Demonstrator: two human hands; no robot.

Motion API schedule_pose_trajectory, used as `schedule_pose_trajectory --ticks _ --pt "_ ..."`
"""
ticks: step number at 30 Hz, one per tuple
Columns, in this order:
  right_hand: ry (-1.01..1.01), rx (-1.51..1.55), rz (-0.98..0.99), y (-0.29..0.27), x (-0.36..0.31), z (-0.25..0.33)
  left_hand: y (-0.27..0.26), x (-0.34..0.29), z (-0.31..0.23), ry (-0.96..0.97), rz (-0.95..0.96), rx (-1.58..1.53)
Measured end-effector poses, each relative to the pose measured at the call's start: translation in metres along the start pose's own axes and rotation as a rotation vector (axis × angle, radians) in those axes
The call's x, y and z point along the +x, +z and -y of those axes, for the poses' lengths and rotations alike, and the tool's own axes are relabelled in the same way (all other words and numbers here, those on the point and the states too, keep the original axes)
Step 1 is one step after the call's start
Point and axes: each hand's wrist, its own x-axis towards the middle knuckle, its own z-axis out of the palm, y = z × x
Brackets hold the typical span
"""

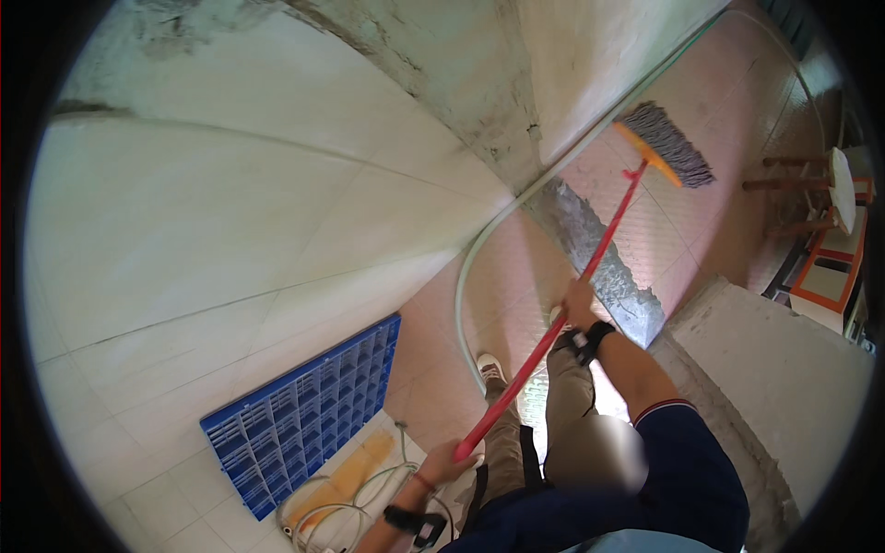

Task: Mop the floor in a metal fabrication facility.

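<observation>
A mop with a long red handle (516,381) slants across the view from lower left to upper right. Its head (666,146), grey yarn strands on an orange-yellow holder, rests on the tiled floor ahead and to the right. My left hand (446,463) is closed around the handle's near end. Farther up the handle, my right hand (579,304) grips it around the middle. Dark straps with small devices are on both my wrists.
A pale green hose (475,249) runs along the wall base and past my shoe. A blue plastic pallet (309,401) leans against the tiled wall at left. Rough grey cement (599,253) crosses the floor. A wooden stool (841,189) stands at right, beyond a concrete ledge (770,369).
</observation>
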Motion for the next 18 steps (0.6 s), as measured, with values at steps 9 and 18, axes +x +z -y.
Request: schedule_pose_trajectory --ticks 9,18 --pt "0.34 0.035 0.222 0.014 -0.258 -0.037 0.08 -0.232 0.156 -0.198 -0.076 -0.331" --pt "0.901 0.428 0.986 -0.044 -0.263 -0.055 0.004 -0.375 0.0 -0.122 -0.15 -0.431"
